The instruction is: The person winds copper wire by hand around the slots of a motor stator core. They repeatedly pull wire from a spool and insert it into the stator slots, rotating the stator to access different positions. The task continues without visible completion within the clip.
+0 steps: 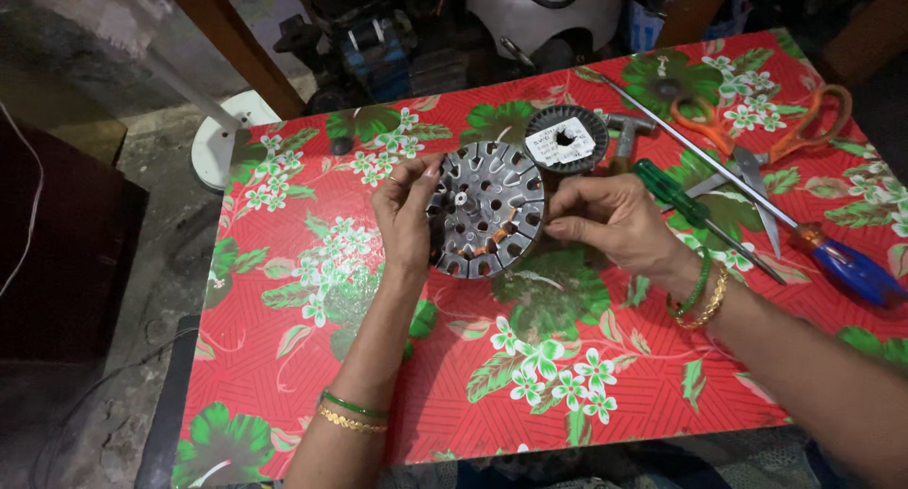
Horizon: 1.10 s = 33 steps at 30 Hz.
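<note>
A round grey metal motor core [487, 208] with slots around its rim and some copper wire in the slots is held above the table. My left hand [405, 215] grips its left edge. On its right edge rests my right hand [605, 219], fingers pinched against the rim. Both wrists wear green and gold bangles. Just behind the core lies a black spool [566, 139] with a white label.
The table [530, 375] has a red cloth with green and white flowers. A green-handled screwdriver [695, 215], a long blue-handled screwdriver [832, 254], orange scissors [771, 148] and a hammer [626, 134] lie at right. A white fan base [219, 144] stands on the floor at left.
</note>
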Motion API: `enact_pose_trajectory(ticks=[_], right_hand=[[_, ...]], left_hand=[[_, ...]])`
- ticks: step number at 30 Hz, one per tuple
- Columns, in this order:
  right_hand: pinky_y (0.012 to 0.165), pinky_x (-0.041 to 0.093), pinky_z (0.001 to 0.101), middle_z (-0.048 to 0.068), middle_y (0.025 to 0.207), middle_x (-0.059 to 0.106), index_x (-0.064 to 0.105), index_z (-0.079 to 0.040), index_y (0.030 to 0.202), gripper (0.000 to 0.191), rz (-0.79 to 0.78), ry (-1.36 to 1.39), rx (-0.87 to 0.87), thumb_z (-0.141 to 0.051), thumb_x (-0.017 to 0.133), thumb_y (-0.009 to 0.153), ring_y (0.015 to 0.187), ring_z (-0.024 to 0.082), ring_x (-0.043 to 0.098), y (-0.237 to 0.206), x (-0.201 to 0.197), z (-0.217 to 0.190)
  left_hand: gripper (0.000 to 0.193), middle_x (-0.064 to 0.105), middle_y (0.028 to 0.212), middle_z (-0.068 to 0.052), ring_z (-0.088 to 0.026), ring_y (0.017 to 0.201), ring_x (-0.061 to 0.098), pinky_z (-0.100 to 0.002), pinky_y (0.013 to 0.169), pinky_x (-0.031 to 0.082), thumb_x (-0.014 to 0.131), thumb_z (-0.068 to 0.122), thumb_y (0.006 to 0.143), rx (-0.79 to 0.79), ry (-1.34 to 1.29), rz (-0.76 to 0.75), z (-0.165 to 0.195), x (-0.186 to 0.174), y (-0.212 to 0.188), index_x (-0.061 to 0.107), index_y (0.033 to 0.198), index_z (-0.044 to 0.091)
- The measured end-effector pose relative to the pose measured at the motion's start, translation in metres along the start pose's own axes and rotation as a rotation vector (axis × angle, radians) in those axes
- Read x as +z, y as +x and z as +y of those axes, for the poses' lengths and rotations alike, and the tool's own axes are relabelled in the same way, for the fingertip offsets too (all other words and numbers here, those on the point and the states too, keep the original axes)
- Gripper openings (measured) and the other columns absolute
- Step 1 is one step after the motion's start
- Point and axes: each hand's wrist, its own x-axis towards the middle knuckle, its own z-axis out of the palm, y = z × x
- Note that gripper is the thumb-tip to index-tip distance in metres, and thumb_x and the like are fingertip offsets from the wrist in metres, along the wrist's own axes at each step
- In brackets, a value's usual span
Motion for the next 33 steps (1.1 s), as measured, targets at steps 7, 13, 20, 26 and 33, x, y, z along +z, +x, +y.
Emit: enact_pose_trajectory(ticks=[7, 13, 20, 26, 33], right_hand=[[0.08, 0.051, 0.027, 0.005, 0.094, 0.066, 0.065, 0.003, 0.095, 0.007, -0.052, -0.287, -0.068, 0.002, 0.071, 0.092, 0.089, 0.01, 0.062, -0.004, 0.005, -0.008], [0.081, 0.051, 0.0284, 0.007, 0.093, 0.066, 0.065, 0.003, 0.099, 0.012, -0.168, -0.482, -0.16, 0.0, 0.065, 0.088, 0.089, 0.011, 0.063, -0.003, 0.01, -0.02], [0.079, 0.054, 0.0282, 0.008, 0.09, 0.068, 0.068, 0.003, 0.101, 0.015, -0.203, -0.418, -0.057, 0.001, 0.064, 0.087, 0.086, 0.011, 0.063, 0.0, 0.012, -0.03], [0.078, 0.053, 0.0308, 0.011, 0.099, 0.069, 0.067, 0.003, 0.111, 0.028, -0.05, -0.668, -0.287, 0.003, 0.063, 0.083, 0.088, 0.017, 0.066, -0.004, 0.029, -0.033], [0.064, 0.05, 0.0327, 0.011, 0.087, 0.067, 0.066, 0.001, 0.098, 0.01, 0.253, -0.742, -0.203, -0.001, 0.068, 0.089, 0.074, 0.019, 0.067, 0.001, 0.025, -0.03]], left_hand=[[0.022, 0.072, 0.102, -0.003, -0.009, 0.096, 0.064, -0.026, 0.092, 0.05, 0.067, 0.012, 0.096, -0.047, 0.043, 0.017, 0.003, 0.002, -0.001, 0.072, 0.111, -0.002], [0.019, 0.071, 0.102, -0.003, -0.009, 0.094, 0.063, -0.026, 0.089, 0.05, 0.065, 0.006, 0.096, -0.043, -0.002, -0.004, 0.002, 0.002, 0.0, 0.072, 0.112, -0.002], [0.021, 0.071, 0.102, -0.003, -0.009, 0.093, 0.064, -0.025, 0.088, 0.051, 0.061, 0.0, 0.094, -0.088, -0.019, -0.014, 0.0, 0.002, -0.001, 0.07, 0.114, -0.001], [0.021, 0.071, 0.103, -0.005, -0.009, 0.094, 0.064, -0.025, 0.089, 0.051, 0.061, -0.001, 0.095, -0.072, 0.012, -0.009, 0.004, 0.005, 0.0, 0.071, 0.114, -0.002], [0.023, 0.07, 0.112, -0.01, -0.025, 0.114, 0.061, -0.038, 0.104, 0.047, 0.075, 0.011, 0.096, 0.549, 0.771, 0.06, 0.071, 0.021, -0.018, 0.069, 0.117, 0.003]])
